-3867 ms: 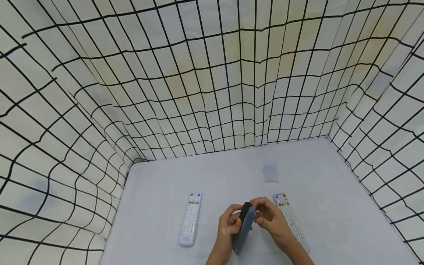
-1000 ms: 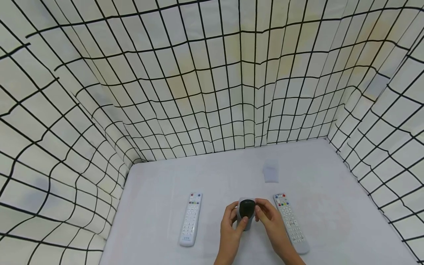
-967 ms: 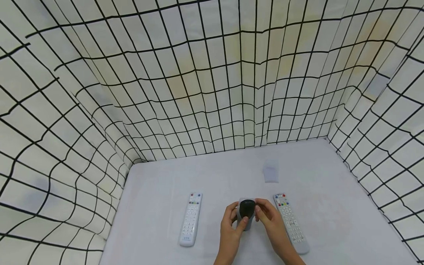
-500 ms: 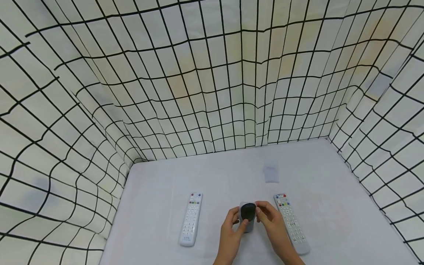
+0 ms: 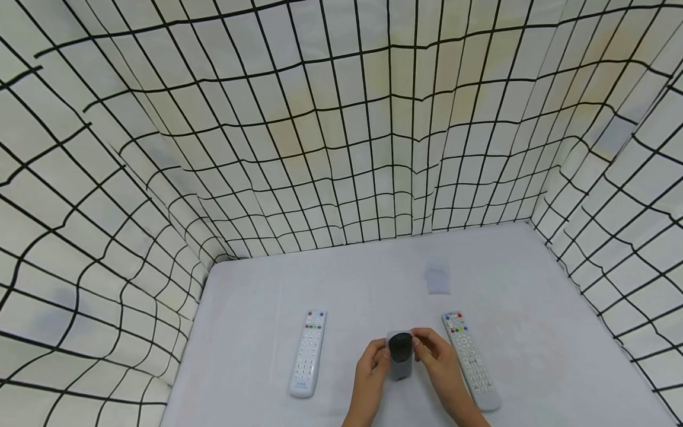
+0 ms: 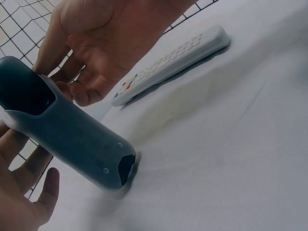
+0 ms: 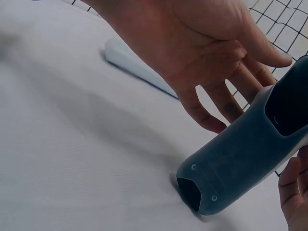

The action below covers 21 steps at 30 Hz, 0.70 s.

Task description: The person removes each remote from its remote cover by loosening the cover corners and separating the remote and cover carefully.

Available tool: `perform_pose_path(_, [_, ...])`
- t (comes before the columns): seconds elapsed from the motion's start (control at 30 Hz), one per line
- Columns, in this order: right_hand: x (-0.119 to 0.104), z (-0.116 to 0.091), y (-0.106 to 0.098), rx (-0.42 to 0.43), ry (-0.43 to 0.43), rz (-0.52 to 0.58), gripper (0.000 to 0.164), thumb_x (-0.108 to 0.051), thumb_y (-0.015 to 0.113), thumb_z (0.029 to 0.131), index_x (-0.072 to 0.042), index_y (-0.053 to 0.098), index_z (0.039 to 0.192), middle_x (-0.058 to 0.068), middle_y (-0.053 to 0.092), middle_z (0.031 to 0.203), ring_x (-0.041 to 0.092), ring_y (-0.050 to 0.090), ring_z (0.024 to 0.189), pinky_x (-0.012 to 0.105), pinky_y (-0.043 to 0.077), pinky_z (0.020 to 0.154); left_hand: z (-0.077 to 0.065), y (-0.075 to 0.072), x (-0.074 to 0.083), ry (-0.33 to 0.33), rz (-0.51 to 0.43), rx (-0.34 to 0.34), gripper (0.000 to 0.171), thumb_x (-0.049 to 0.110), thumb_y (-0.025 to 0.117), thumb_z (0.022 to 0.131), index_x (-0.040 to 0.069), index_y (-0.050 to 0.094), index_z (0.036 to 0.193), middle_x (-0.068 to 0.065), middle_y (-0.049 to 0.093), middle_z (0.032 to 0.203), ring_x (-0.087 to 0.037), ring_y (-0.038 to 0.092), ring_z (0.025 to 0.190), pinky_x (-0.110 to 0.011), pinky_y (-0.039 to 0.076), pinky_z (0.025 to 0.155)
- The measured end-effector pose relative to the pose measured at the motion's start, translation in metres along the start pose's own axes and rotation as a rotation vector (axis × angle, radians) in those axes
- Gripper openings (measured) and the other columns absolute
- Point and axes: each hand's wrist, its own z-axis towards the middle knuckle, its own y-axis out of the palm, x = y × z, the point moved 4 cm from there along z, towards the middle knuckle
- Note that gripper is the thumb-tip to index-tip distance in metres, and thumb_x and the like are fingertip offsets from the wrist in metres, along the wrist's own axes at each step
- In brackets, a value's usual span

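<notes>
In the head view a black remote control (image 5: 400, 346) sits in a smoky, translucent silicone sleeve (image 5: 402, 371), its dark rounded end showing through the wide opening. The sleeve stands tilted up, lower end right at the white cloth. My left hand (image 5: 370, 369) holds its upper left side. My right hand (image 5: 440, 366) pinches the upper right edge between thumb and fingers. Seen from the left wrist, the sleeve (image 6: 79, 137) has two small rings near a notched hole at its bottom. In the right wrist view my left hand's fingers (image 7: 199, 108) reach behind the sleeve.
White button remotes lie on both sides: one (image 5: 308, 354) left of my hands, another (image 5: 471, 362) close beside my right forearm. A small clear packet (image 5: 437, 279) lies farther back on the white table (image 5: 256, 296). Black-gridded white curtains (image 5: 341, 148) enclose the back and sides.
Earlier the sleeve was held side-on; it has since turned to face the head camera and dropped slightly. My left thumb has moved off the black remote's front to the sleeve's side.
</notes>
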Motion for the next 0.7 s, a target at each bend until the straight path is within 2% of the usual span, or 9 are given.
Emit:
perform_pose_path(0.17, [0.0027, 0.0003, -0.0004, -0.004, 0.010, -0.018, 0.023, -0.012, 0.061, 0.104, -0.005, 0.065, 0.126, 0.006, 0.069, 0.119, 0.013, 0.063, 0.096, 0.025, 0.053, 0.079, 0.0019, -0.0009, -0.0035, -0.019, -0.024, -0.006, 0.037, 0.037, 0.046, 0.111, 0.012, 0.064, 0.131, -0.004, 0.070, 0.133, -0.008, 0.059, 0.126, -0.029, 0.046, 0.101])
perform_pose_path(0.43, [0.0059, 0.0023, 0.0018, -0.029, 0.054, -0.052, 0.024, -0.013, 0.060, 0.105, -0.004, 0.064, 0.127, 0.008, 0.067, 0.117, 0.014, 0.061, 0.091, 0.025, 0.051, 0.078, 0.0032, -0.0029, -0.0059, -0.041, -0.081, 0.039, 0.032, 0.032, 0.057, 0.107, 0.003, 0.065, 0.119, -0.009, 0.077, 0.110, -0.005, 0.060, 0.097, -0.021, 0.046, 0.088])
perform_pose_path(0.7, [0.0078, 0.0070, 0.0034, -0.007, 0.002, -0.141, 0.020, -0.007, 0.062, 0.103, -0.003, 0.066, 0.122, 0.008, 0.068, 0.107, 0.010, 0.059, 0.087, 0.023, 0.052, 0.073, 0.0078, -0.0045, -0.0051, -0.069, -0.043, 0.064, 0.025, 0.027, 0.061, 0.106, 0.004, 0.067, 0.113, -0.008, 0.077, 0.112, -0.004, 0.065, 0.097, -0.019, 0.050, 0.087])
